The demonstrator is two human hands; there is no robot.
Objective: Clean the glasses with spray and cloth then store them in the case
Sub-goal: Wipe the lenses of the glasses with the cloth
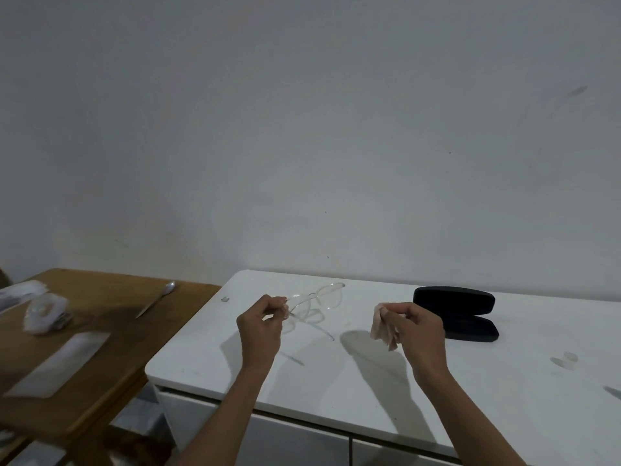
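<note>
Clear-framed glasses (319,299) hang just above the white cabinet top (336,371), pinched at one end by my left hand (260,326). Their temples are unfolded and one points down toward the surface. My right hand (418,329) holds a crumpled beige cloth (383,327) about a hand's width to the right of the glasses. A black glasses case (458,312) lies open on the cabinet top, just behind and right of my right hand. No spray bottle shows in the head view.
A wooden table (111,348) stands left of the cabinet, carrying a spoon (156,299), a clear plastic bundle (45,312) and a flat pale sheet (58,363). A small clear object (566,359) lies at the cabinet's right. A grey wall rises right behind.
</note>
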